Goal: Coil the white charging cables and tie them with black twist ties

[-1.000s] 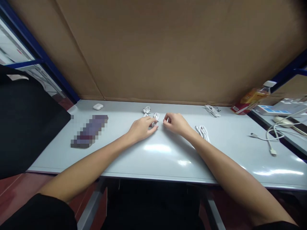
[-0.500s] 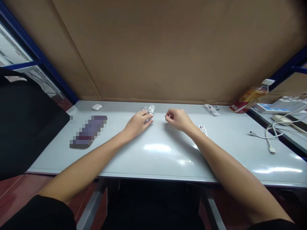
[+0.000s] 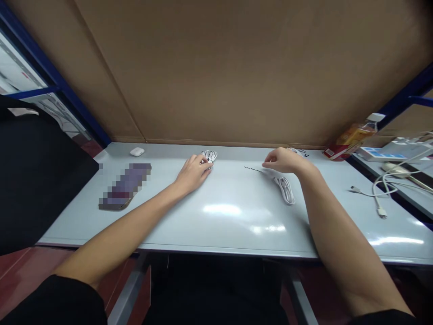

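Note:
My left hand [image 3: 194, 173] is closed with thumb and fingers around the near side of a bundled white cable [image 3: 210, 155], which lies on the table and has a dark tie around its middle. My right hand [image 3: 280, 160] hovers over the table, fingers loosely bent and slightly apart, with nothing visible in them. Just below its fingertips a thin black twist tie [image 3: 252, 169] lies stretched out on the surface. Nearer to me, below the right wrist, rests a coiled white cable [image 3: 286, 191]. Another white cable coil [image 3: 298, 151] is partly hidden behind that wrist.
A white earbud case [image 3: 137, 151] and a blurred-out phone [image 3: 126, 186] lie on the left. To the right are a drink bottle [image 3: 352, 139], loose white cables [image 3: 379, 194] and a power strip [image 3: 382, 153]. A brown board [image 3: 216, 72] closes off the back.
My right hand has moved right and its fingers have loosened, uncovering the black twist tie and the nearer cable coil. The left hand has shifted slightly left, still at its bundle.

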